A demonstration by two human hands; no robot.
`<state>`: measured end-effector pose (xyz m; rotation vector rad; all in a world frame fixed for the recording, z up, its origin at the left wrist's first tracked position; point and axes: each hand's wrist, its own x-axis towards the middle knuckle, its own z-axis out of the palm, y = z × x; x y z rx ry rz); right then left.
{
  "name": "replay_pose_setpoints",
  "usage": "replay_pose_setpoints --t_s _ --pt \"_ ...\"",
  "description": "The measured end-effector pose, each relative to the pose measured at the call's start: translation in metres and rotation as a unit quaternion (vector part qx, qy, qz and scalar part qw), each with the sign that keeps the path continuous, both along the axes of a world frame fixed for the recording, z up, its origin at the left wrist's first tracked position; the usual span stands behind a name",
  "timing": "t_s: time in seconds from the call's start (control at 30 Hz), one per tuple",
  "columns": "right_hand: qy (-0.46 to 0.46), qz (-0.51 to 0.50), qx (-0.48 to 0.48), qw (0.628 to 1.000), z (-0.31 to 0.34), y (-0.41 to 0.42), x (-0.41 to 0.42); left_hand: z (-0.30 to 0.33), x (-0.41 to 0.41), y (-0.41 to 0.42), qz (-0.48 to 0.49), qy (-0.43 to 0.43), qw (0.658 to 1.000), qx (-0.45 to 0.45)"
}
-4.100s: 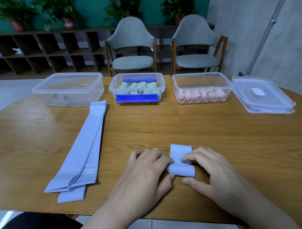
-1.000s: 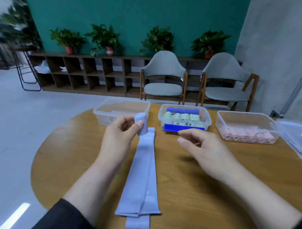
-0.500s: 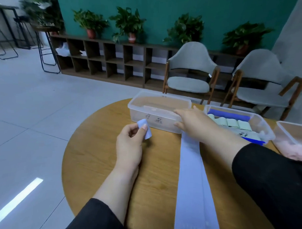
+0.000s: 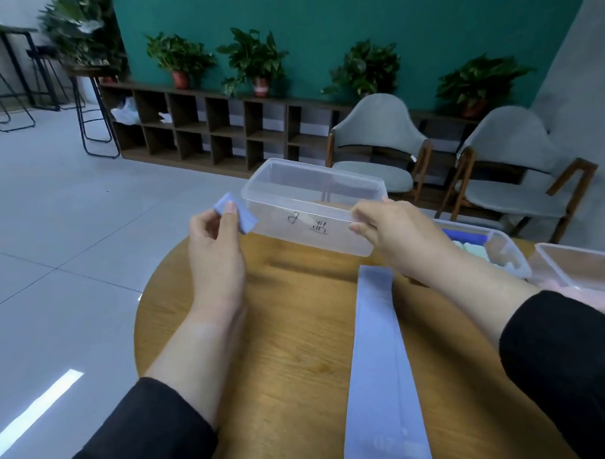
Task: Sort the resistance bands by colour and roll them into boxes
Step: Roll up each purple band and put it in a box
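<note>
My left hand [image 4: 215, 247] pinches a rolled light-blue band [image 4: 237, 218] between thumb and fingers, just left of an empty clear plastic box [image 4: 293, 188]. My right hand [image 4: 393, 231] grips that box by its near right rim; the box is tilted and lifted off the round wooden table [image 4: 287, 333]. Flat light-blue bands [image 4: 379, 357] lie stacked lengthwise on the table between my forearms. To the right stands a clear box [image 4: 500, 248] with green rolls and a blue one, then a box [image 4: 576, 261] with pink rolls.
The table's left edge drops to a tiled floor. Two grey chairs [image 4: 377, 147] stand behind the table, with a low wooden shelf [image 4: 201, 130] and potted plants along the teal wall. Bar stools stand at the far left.
My right hand has taken hold of the empty box's rim and raised and tilted it. My left hand has lifted the blue roll up beside the box's left end.
</note>
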<state>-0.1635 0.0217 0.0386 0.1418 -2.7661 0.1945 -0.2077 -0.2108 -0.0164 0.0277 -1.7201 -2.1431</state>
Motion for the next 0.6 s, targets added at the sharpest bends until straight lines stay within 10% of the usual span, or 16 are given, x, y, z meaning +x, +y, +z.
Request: replay_pose_setpoints --t_s 0.6 --pt "-0.093 -0.159 0.055 0.981 -0.015 0.218 0.308 0.000 0.190 0.200 -0.451 -0.169 0.873 0.077"
